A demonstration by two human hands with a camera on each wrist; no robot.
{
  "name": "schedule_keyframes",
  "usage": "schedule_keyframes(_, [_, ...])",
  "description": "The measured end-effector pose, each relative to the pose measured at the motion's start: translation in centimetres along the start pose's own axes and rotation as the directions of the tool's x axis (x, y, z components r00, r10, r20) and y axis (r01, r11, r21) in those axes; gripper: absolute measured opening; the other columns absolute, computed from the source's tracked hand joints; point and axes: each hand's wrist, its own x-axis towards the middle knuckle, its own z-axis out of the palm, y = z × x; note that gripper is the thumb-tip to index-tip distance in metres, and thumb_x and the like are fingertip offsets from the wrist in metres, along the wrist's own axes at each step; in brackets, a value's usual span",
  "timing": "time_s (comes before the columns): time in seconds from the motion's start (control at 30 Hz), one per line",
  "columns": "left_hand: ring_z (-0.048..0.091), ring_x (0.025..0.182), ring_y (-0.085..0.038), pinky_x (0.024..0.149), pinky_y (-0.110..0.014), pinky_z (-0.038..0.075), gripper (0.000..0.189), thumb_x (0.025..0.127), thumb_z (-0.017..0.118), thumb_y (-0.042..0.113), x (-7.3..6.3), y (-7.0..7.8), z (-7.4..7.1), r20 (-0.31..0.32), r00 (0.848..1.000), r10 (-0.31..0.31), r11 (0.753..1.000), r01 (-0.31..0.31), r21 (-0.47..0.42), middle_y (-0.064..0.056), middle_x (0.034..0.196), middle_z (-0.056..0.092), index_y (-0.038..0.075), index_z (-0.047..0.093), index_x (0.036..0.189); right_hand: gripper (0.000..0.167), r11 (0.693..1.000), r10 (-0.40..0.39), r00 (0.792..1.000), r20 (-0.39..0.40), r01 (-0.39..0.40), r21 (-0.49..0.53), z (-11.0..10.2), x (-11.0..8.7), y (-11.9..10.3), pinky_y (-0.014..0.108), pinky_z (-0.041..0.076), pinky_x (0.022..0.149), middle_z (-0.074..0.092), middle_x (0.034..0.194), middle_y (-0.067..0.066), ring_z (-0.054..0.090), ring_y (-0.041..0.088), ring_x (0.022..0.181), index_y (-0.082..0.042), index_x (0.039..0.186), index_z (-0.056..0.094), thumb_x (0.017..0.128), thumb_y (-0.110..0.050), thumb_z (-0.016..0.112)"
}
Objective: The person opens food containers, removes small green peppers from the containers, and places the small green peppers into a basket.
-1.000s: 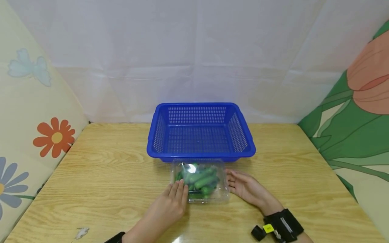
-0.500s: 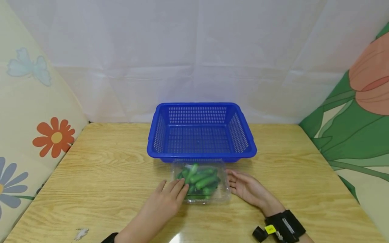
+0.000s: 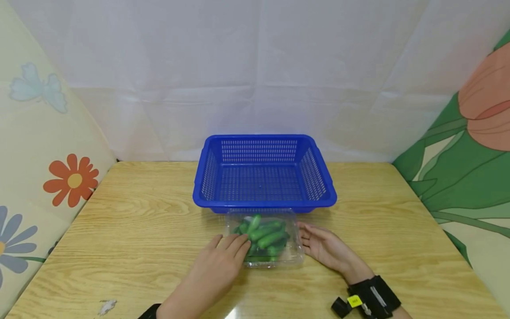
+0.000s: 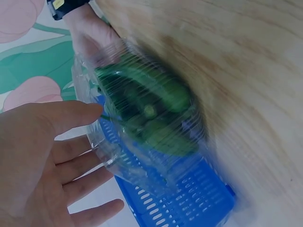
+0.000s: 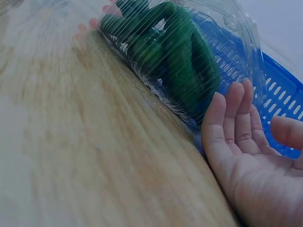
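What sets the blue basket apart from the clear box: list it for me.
Colour: the basket is solid blue, while the box is see-through, showing the green vegetables inside.
Size: the basket is larger than the box.
Sides: the basket's are slotted; the box's look finely ribbed.
Shared: both are roughly rectangular.

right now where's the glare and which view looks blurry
Head: mostly clear, bright glare patch on the table at the bottom edge; left wrist: blurriest, the blue basket smeared at its right; right wrist: dim, pale streaks across the clear container.
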Motion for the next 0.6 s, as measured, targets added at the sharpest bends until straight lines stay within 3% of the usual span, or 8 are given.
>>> schedule_keyframes(0.3, [0.060, 0.113, -0.019, 0.091, -0.036, 0.054, 0.035, 0.093, 0.055, 0.013, 0.4, 0.6, 0.4, -0.014, 1.000, -0.022, 0.999, 0.021, -0.033, -0.003, 0.126, 0.065, 0.011, 0.066, 0.126, 0.048, 1.000, -0.001, 1.000, -0.002, 0.001, 0.005, -0.1, 0.0, 0.1, 0.030, 0.048, 0.099, 0.059, 0.122, 0.007, 0.057, 0.015, 0.111, -0.006, 0.132, 0.051, 0.110, -0.014, 0.008])
schedule_keyframes(0.6, [0.061, 0.112, -0.018, 0.090, -0.037, 0.054, 0.032, 0.094, 0.054, 0.013, 1.2, 1.3, 0.6, -0.048, 0.999, -0.006, 0.999, 0.004, -0.041, -0.002, 0.126, 0.065, 0.013, 0.066, 0.124, 0.048, 1.000, -0.005, 1.000, 0.007, 0.005, -0.011, -0.1, 0.0, 0.1, 0.031, 0.047, 0.101, 0.059, 0.125, 0.009, 0.057, 0.017, 0.114, -0.005, 0.133, 0.050, 0.110, -0.013, 0.009])
